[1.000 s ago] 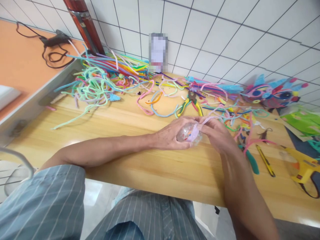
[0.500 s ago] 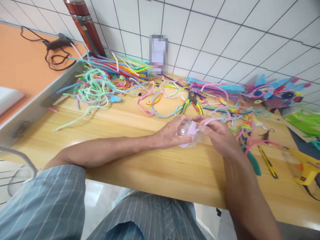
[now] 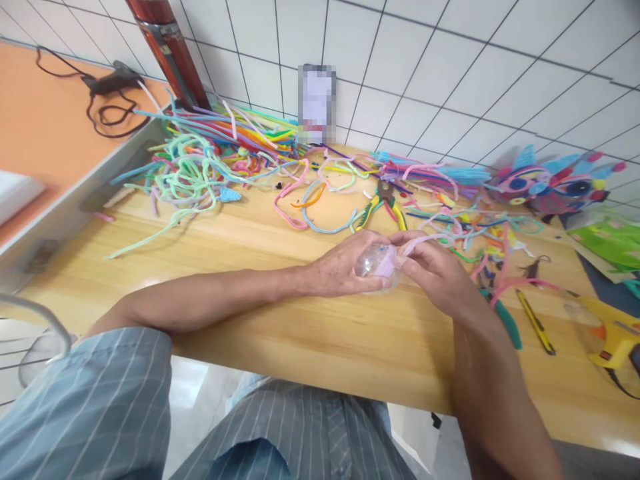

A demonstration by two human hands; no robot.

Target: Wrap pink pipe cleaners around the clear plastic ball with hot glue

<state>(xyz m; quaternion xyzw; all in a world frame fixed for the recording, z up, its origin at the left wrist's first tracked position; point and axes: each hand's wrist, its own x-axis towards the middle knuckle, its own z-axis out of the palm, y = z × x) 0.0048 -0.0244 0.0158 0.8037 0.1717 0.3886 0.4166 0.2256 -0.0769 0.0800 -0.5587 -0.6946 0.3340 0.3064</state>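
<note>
My left hand (image 3: 340,263) is closed around a clear plastic ball (image 3: 370,262), fingers behind it and thumb along its near side. A band of pale lilac pipe cleaner (image 3: 387,261) lies across the right part of the ball. Its loose length (image 3: 425,238) runs out over my right hand (image 3: 433,267), which pinches the pipe cleaner right beside the ball. Green-and-yellow pliers (image 3: 384,200) lie just beyond both hands. My right hand's far fingertips are partly hidden behind the ball.
Tangled green pipe cleaners (image 3: 187,173) and a bundle of coloured ones (image 3: 250,130) lie back left. A red flask (image 3: 170,53) and a phone (image 3: 317,103) stand by the tiled wall. At right are a yellow cutter (image 3: 535,323), a yellow glue gun (image 3: 613,333) and a decorated figure (image 3: 550,183).
The ball has turned slightly in my left hand, and the lilac band now lies more slanted across it. My right hand has shifted only a little, still pinching the pipe cleaner.
</note>
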